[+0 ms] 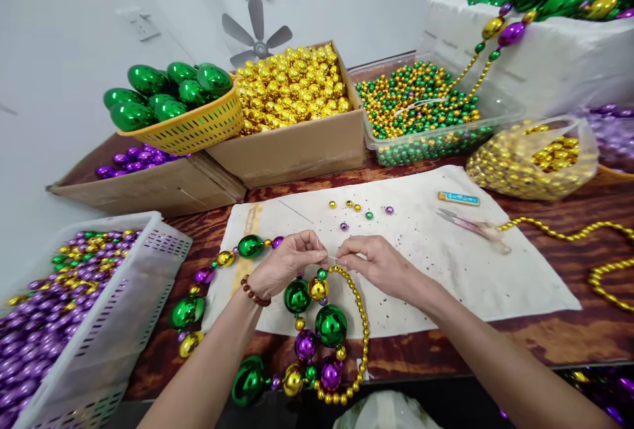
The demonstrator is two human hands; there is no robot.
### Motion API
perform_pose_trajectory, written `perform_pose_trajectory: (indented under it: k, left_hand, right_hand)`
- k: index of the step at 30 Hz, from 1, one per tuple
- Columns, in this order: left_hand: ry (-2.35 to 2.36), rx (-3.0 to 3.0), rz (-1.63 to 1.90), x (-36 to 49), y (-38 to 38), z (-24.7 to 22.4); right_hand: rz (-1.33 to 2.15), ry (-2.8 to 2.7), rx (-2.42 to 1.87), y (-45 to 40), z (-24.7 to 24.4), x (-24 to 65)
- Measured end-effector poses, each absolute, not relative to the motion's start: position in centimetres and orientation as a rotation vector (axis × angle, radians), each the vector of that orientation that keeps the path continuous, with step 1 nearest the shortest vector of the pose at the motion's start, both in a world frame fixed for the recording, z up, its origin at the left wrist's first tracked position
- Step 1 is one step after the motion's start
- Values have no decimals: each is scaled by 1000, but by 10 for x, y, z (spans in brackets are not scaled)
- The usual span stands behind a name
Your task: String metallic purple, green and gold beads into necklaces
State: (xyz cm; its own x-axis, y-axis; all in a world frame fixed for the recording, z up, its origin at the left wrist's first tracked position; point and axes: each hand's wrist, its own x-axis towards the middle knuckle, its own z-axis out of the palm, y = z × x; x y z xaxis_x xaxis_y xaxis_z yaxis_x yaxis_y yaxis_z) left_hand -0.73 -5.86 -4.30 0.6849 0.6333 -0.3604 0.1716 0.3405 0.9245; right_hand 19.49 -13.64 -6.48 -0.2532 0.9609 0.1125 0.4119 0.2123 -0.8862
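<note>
My left hand [300, 259] and my right hand [367, 259] are close together over a white cloth [426, 251], each pinching a thin white string [333, 258] between thumb and fingers. Below them hangs a bead necklace [331, 325] of large green, purple and gold balls, with a run of small gold beads [365, 323] curving down its right side. More of its large beads [250, 245] lie to the left, past my left wrist. A few loose small beads [357, 207] and a needle-like thin rod [296, 211] lie on the cloth beyond my hands.
Scissors [465, 223] and a blue-and-orange box-shaped item [458, 198] lie at the cloth's right. Behind stand a cardboard box [307, 152], a yellow basket [198, 127], a clear tub [446, 135] and a foam box [495, 53], all holding beads. A white crate [113, 323] is at left.
</note>
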Motion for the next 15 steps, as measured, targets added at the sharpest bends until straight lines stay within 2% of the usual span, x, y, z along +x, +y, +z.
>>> perform_pose_trajectory:
  k: [5,11,15]
  left_hand:
    - [816,1317,330,-11,-56,-38]
    - [842,1402,432,-9,-64,-39]
    - [873,1467,564,-4,-71,-44]
  right_hand:
    - [991,-1878,-1203,-140,-59,194]
    - [1511,-1264,-1114,-126,-79,184]
    - [1589,-1156,-1091,-118,-93,170]
